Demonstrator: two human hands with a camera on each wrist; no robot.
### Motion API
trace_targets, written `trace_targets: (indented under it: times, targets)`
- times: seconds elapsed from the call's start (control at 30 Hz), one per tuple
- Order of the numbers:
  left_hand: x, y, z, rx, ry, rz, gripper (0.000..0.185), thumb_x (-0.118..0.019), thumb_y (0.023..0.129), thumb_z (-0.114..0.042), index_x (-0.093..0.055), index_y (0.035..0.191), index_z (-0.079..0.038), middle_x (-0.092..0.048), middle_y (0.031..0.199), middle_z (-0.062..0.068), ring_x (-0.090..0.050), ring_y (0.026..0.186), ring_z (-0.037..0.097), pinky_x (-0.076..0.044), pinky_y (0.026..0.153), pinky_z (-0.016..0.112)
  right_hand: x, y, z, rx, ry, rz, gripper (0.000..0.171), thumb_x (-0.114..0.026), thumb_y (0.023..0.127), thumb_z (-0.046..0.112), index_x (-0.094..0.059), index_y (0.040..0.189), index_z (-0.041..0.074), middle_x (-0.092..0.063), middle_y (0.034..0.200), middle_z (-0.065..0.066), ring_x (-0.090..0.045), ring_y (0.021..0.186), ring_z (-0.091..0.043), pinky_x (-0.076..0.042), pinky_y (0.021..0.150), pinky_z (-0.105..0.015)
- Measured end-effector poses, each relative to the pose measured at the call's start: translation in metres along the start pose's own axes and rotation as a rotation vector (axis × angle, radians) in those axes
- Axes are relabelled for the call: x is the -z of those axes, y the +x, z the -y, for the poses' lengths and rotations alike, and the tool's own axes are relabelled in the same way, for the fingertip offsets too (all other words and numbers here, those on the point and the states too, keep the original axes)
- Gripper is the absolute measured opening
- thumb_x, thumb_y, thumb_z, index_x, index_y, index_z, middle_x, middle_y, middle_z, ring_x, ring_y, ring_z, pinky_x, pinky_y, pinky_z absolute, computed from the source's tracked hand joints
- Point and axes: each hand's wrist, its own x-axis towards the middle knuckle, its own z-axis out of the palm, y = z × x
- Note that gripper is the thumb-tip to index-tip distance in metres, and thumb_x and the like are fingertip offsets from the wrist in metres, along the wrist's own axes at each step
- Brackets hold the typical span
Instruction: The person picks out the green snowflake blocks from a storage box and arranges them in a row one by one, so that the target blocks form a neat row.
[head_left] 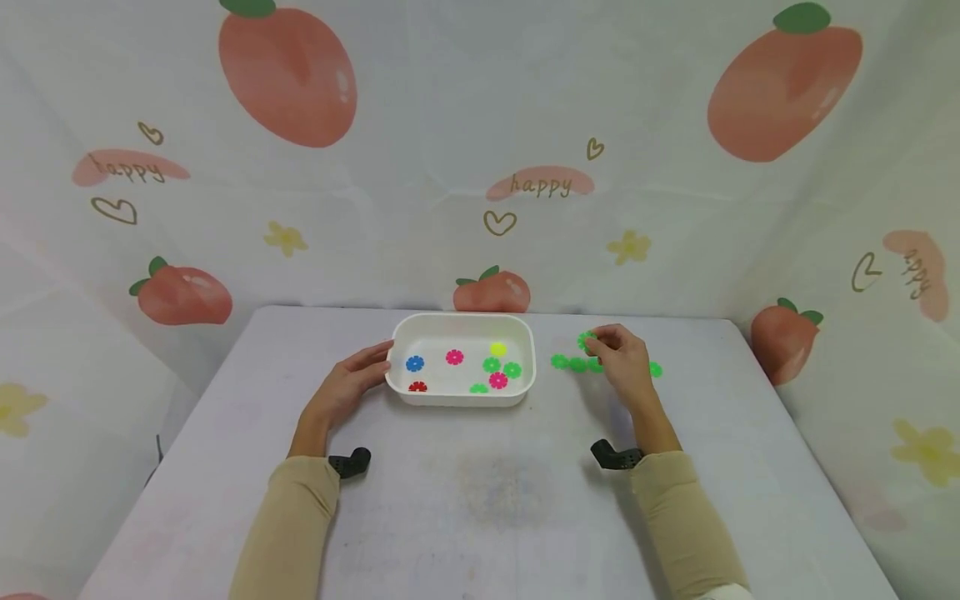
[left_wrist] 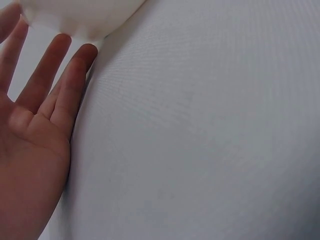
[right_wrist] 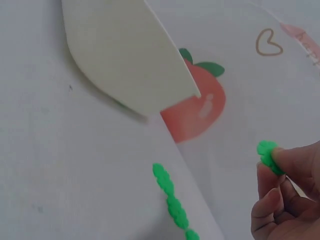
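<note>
From the head camera, the right hand (head_left: 624, 360) pinches a green flower disc (head_left: 586, 339) between thumb and fingertips, lifted just above the row of green discs (head_left: 576, 363) that lies on the table (head_left: 480, 500) at about 3 o'clock from the white tray (head_left: 397, 333). The left hand (head_left: 351, 385) rests at the tray's 9 o'clock side, fingers straight and relaxed against its wall, holding nothing. Inside the tray lie loose discs — blue (head_left: 415, 363), pink (head_left: 454, 357), yellow (head_left: 498, 349), red (head_left: 417, 387) and a few green. The pinch looks light and sits on the disc's edge, so I judge the disc could slip and roll off among the row; the heel of the hand also hangs close over that row and could scatter it.

The left wrist view shows the fingers (left_wrist: 70, 85) stretched out, their tips touching the tray's underside corner (left_wrist: 80, 15) at 12 o'clock. A nudge here might slide the tray, since nothing pins it down.

In the right wrist view the disc (right_wrist: 267, 154) sits clamped at the fingertips (right_wrist: 295, 160), the row (right_wrist: 172, 202) at 7 o'clock from it and apart.

The surface is a plain pale grey cloth, faintly smudged near the middle. Around it hangs a white backdrop printed with peaches (head_left: 287, 75), hearts and the word "happy".
</note>
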Motion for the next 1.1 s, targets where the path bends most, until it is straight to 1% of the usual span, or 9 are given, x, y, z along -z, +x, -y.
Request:
trace_targets:
  times: [0.13, 0.27, 0.4, 0.53, 0.63, 0.83, 0.97, 1.07, 1.1]
  targets:
    - [0.0, 0.001, 0.001, -0.005, -0.008, 0.006, 0.054, -0.066, 0.088, -0.038, -0.049, 0.139, -0.032, -0.047, 0.146, 0.001, -0.048, 0.131, 0.021, -0.035, 0.115, 0.042, 0.01, 0.001, -0.007, -0.038, 0.022, -0.038, 0.029, -0.066, 0.09, 0.021, -0.061, 0.112, 0.002, -0.062, 0.082, 0.011, -0.062, 0.075, -0.001, -0.051, 0.068, -0.021]
    - [0.001, 0.002, 0.002, -0.008, -0.005, 0.009, 0.054, -0.065, 0.089, -0.038, -0.048, 0.14, -0.03, -0.045, 0.148, 0.003, -0.047, 0.132, 0.021, -0.035, 0.115, 0.042, 0.019, 0.001, -0.018, -0.037, -0.011, -0.077, 0.028, -0.067, 0.09, 0.024, -0.062, 0.11, 0.005, -0.062, 0.08, 0.014, -0.062, 0.074, 0.002, -0.05, 0.066, -0.019]
    - [0.0, 0.001, 0.0, -0.007, -0.018, 0.014, 0.052, -0.064, 0.091, -0.035, -0.047, 0.14, -0.03, -0.044, 0.148, 0.003, -0.047, 0.133, 0.023, -0.035, 0.115, 0.043, 0.029, -0.001, -0.025, -0.018, -0.043, -0.105, 0.029, -0.067, 0.09, 0.026, -0.062, 0.11, 0.006, -0.062, 0.081, 0.015, -0.063, 0.073, 0.002, -0.051, 0.065, -0.02]
    - [-0.001, 0.001, -0.002, -0.002, -0.028, 0.017, 0.05, -0.062, 0.093, -0.03, -0.047, 0.14, -0.029, -0.044, 0.148, 0.004, -0.046, 0.134, 0.025, -0.034, 0.116, 0.044, 0.04, -0.004, -0.033, -0.03, -0.053, -0.163, 0.029, -0.067, 0.09, 0.027, -0.063, 0.11, 0.007, -0.062, 0.08, 0.017, -0.065, 0.074, -0.001, -0.053, 0.065, -0.021]
    - [-0.001, 0.0, -0.002, -0.001, -0.029, 0.017, 0.05, -0.062, 0.093, -0.029, -0.047, 0.141, -0.029, -0.044, 0.149, 0.004, -0.045, 0.134, 0.026, -0.033, 0.116, 0.044, 0.047, -0.004, -0.039, -0.063, -0.05, -0.228, 0.028, -0.068, 0.089, 0.026, -0.065, 0.109, 0.008, -0.062, 0.077, 0.019, -0.065, 0.074, -0.003, -0.052, 0.063, -0.018]
    - [-0.001, -0.001, -0.003, 0.007, -0.047, 0.018, 0.05, -0.062, 0.093, -0.028, -0.047, 0.141, -0.027, -0.044, 0.149, 0.004, -0.044, 0.135, 0.026, -0.031, 0.117, 0.045, 0.06, -0.002, -0.049, -0.128, -0.012, -0.349, 0.027, -0.068, 0.088, 0.022, -0.065, 0.11, 0.007, -0.062, 0.077, 0.017, -0.063, 0.068, 0.002, -0.05, 0.059, -0.012]
    - [-0.001, -0.002, -0.004, 0.008, -0.047, 0.012, 0.051, -0.062, 0.093, -0.028, -0.046, 0.142, -0.027, -0.043, 0.149, 0.004, -0.044, 0.135, 0.025, -0.031, 0.117, 0.045, 0.072, 0.003, -0.056, -0.187, 0.01, -0.398, 0.03, -0.067, 0.089, 0.022, -0.065, 0.114, 0.006, -0.06, 0.076, 0.017, -0.061, 0.065, 0.003, -0.049, 0.056, -0.011]
    - [-0.002, -0.002, -0.004, 0.007, -0.042, 0.01, 0.05, -0.062, 0.093, -0.029, -0.046, 0.141, -0.027, -0.043, 0.149, 0.003, -0.043, 0.135, 0.024, -0.032, 0.117, 0.044, 0.08, 0.006, -0.062, -0.235, -0.037, -0.406, 0.033, -0.065, 0.09, 0.026, -0.065, 0.118, 0.008, -0.058, 0.078, 0.019, -0.059, 0.066, 0.004, -0.048, 0.057, -0.009]
    - [-0.002, -0.002, -0.004, 0.008, -0.038, 0.007, 0.05, -0.062, 0.093, -0.029, -0.047, 0.141, -0.028, -0.044, 0.149, 0.002, -0.044, 0.135, 0.023, -0.032, 0.117, 0.044, 0.083, 0.006, -0.065, -0.242, -0.067, -0.41, 0.033, -0.064, 0.09, 0.027, -0.066, 0.118, 0.009, -0.058, 0.08, 0.019, -0.057, 0.069, 0.006, -0.047, 0.059, -0.008]
